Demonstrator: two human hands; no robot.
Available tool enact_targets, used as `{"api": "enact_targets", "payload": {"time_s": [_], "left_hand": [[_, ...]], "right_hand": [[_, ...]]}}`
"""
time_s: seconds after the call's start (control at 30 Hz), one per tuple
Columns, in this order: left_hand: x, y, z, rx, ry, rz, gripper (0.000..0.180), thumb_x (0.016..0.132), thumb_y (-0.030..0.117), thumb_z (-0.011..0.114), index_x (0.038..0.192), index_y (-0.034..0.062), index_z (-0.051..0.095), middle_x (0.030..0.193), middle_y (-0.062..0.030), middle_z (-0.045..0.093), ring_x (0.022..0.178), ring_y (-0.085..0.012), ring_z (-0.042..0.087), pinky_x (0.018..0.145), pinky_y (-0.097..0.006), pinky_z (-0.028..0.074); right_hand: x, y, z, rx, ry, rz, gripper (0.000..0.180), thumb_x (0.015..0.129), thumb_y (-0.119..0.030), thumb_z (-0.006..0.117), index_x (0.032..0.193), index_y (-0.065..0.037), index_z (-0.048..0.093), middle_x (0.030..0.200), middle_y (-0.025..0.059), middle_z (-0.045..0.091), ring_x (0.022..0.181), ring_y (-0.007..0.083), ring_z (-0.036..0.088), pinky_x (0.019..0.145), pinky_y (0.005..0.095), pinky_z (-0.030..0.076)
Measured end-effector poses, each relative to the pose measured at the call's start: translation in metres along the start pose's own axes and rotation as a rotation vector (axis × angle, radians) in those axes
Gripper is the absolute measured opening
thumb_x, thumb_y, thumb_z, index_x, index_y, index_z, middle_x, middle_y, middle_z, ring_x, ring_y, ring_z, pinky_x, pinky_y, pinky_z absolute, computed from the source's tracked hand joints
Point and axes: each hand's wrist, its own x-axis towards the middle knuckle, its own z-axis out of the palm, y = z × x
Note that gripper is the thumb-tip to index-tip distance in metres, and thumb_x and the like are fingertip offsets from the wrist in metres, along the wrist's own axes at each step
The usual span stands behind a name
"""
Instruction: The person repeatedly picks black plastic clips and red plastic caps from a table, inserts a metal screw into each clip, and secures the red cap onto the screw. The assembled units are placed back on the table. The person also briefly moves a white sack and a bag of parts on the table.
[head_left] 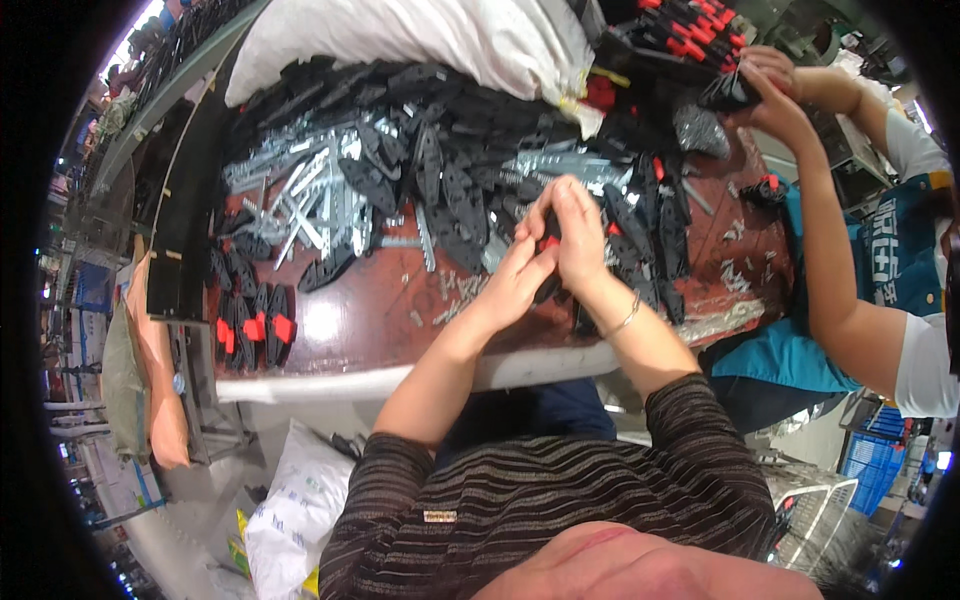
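Pressing together over the middle of the brown table (400, 320), the person's left hand (520, 275) and right hand (578, 235) close their fingers around one small black and red part (549, 243), which shows only as a sliver between the fingertips; whether each hand truly grips it or just steadies it is hard to tell from this angle. A thin bracelet (625, 320) circles the right wrist. Behind the hands lies a big heap of black plastic pieces (450, 150), far too many to count, mixed with a scatter of silver metal strips (300, 190) toward the left (these are also past counting, tangled as they are). At the table's left edge stands a neat row of finished pieces (252, 328), black with red buttons; three red buttons show there, though the row may hold one or two more. One white sack (420, 35) rests at the far side of the table, and a second white bag (290, 510) sits on the floor by the person's left elbow. On the right, a co-worker's two hands (765, 90) meet around one dark piece (728, 92), near a stack of red-handled tools (690, 30).
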Motion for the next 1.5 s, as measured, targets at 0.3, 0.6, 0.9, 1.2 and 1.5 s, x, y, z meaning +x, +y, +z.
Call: {"api": "enact_targets", "payload": {"time_s": [0.3,0.6,0.9,1.2,1.5], "left_hand": [[-0.009,0.014,-0.015,-0.450,0.234,-0.119,0.045,0.092,0.015,0.058,0.130,-0.0004,0.040,0.117,-0.0046,0.052,0.107,-0.0112,0.049,0.095,-0.027,0.039],[-0.171,0.068,-0.175,0.115,0.940,0.093,0.041,0.087,0.008,0.060,0.126,0.0022,0.047,0.102,-0.0066,0.058,0.089,-0.0117,0.057,0.077,-0.024,0.048],[-0.218,0.064,-0.263,1.302,1.010,-0.268,0.036,0.083,0.017,0.061,0.116,0.0018,0.058,0.106,-0.0201,0.060,0.103,-0.0350,0.056,0.091,-0.038,0.043],[-0.161,0.155,-0.175,1.140,0.804,0.153,0.036,0.079,0.014,0.067,0.114,0.0059,0.061,0.117,-0.0097,0.058,0.108,-0.0247,0.052,0.089,-0.035,0.040],[-0.159,0.274,-0.035,-0.490,-0.327,1.037,0.030,0.079,-0.006,0.061,0.104,0.0107,0.066,0.102,-0.0005,0.061,0.105,-0.0126,0.051,0.058,-0.030,0.057]], "right_hand": [[0.013,0.002,0.002,-0.010,0.077,0.000,0.034,0.097,-0.034,0.042,0.105,-0.003,0.053,0.086,0.0078,0.061,0.087,0.0187,0.060,0.077,0.0316,0.049],[-0.077,0.007,-0.024,-0.522,0.006,-0.116,0.003,0.088,-0.002,0.058,0.090,-0.001,0.055,0.087,0.0029,0.057,0.080,0.0090,0.052,0.075,0.0219,0.042],[-0.075,0.007,-0.001,-0.867,0.023,-0.406,0.003,0.082,-0.001,0.063,0.085,0.000,0.061,0.080,0.0079,0.061,0.074,0.0151,0.058,0.069,0.0257,0.045],[-0.078,0.005,-0.009,-1.028,0.048,-0.545,0.007,0.076,0.000,0.066,0.081,-0.003,0.061,0.076,0.0081,0.062,0.067,0.0223,0.058,0.062,0.0308,0.045],[-0.090,0.005,0.027,-1.465,-0.289,-0.444,0.011,0.071,-0.014,0.070,0.080,-0.010,0.066,0.076,0.0022,0.056,0.078,0.0223,0.053,0.068,0.0349,0.038]]}}
